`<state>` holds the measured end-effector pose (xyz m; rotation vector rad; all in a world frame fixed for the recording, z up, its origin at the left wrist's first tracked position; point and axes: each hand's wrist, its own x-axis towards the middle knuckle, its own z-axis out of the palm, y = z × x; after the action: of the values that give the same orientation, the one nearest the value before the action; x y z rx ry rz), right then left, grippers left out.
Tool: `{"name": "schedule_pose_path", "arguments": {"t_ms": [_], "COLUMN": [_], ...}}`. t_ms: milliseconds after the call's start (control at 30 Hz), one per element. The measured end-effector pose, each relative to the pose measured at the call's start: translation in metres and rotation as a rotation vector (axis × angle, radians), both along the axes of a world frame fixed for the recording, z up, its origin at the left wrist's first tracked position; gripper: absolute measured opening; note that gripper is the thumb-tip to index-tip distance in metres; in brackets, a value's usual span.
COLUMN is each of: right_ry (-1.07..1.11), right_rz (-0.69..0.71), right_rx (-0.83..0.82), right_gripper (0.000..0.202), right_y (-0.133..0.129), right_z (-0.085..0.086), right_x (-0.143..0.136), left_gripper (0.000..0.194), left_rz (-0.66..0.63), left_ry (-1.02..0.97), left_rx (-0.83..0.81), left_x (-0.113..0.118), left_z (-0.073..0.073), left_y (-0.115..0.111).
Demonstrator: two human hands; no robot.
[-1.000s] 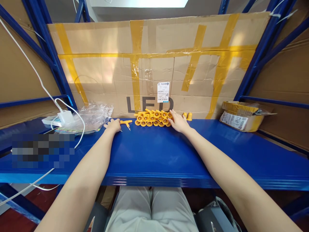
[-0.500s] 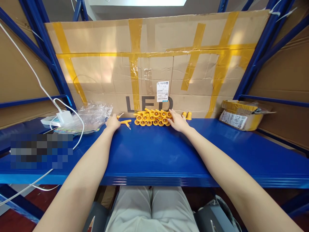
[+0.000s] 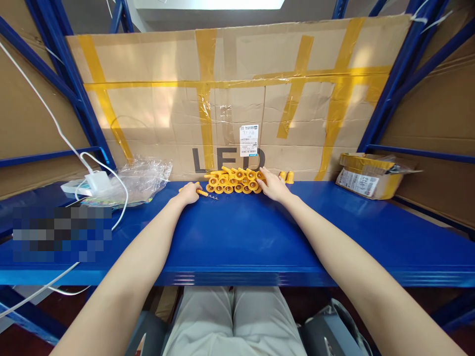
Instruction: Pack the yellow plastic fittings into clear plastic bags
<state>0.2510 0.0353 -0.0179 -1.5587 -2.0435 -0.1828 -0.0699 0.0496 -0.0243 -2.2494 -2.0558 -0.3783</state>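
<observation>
My left hand point(image 3: 190, 193) is closed over a yellow corkscrew point(image 3: 202, 192), its metal spiral pointing right along the shelf top. Part of its handle shows at the left of my fingers. To the right is a stacked pile of yellow corkscrews point(image 3: 229, 181), lying with their round, cup-like ends facing me. My right hand point(image 3: 273, 185) rests against the right end of that pile, fingers stretched out and holding nothing. Just beyond it, two yellow bell-shaped pieces point(image 3: 290, 177) stand by the cardboard.
Behind the blue shelf top point(image 3: 245, 232) rises a taped cardboard panel point(image 3: 148, 109). Clear plastic bags point(image 3: 143, 178) and a white power adapter point(image 3: 97, 182) with cables lie at left. An opened small carton point(image 3: 365, 178) sits at right, near the blue uprights.
My left hand has moved right and closed over the corkscrew that lay loose on the shelf. My right hand stays at the pile's end.
</observation>
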Motion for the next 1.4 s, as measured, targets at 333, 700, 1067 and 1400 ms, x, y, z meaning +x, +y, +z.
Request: {"name": "schedule_pose_path", "arguments": {"t_ms": [333, 700, 1067, 1400], "right_ry": [0.664, 0.479, -0.102, -0.227], "right_rz": [-0.329, -0.44, -0.382, -0.434], "right_rx": [0.072, -0.132, -0.178, -0.104], "right_gripper": [0.047, 0.052, 0.052, 0.032], "right_y": [0.038, 0.053, 0.078, 0.063], "right_z": [0.001, -0.013, -0.004, 0.002], "right_x": [0.077, 0.113, 0.083, 0.073], "left_gripper": [0.045, 0.039, 0.036, 0.039], "left_rz": [0.04, 0.055, 0.066, 0.065], "left_ry": [-0.026, -0.05, -0.011, -0.004], "left_rx": [0.028, 0.027, 0.013, 0.019], "left_x": [0.004, 0.011, 0.017, 0.016], "left_z": [0.004, 0.006, 0.01, 0.009], "left_y": [-0.006, -0.013, -0.019, -0.018]}}
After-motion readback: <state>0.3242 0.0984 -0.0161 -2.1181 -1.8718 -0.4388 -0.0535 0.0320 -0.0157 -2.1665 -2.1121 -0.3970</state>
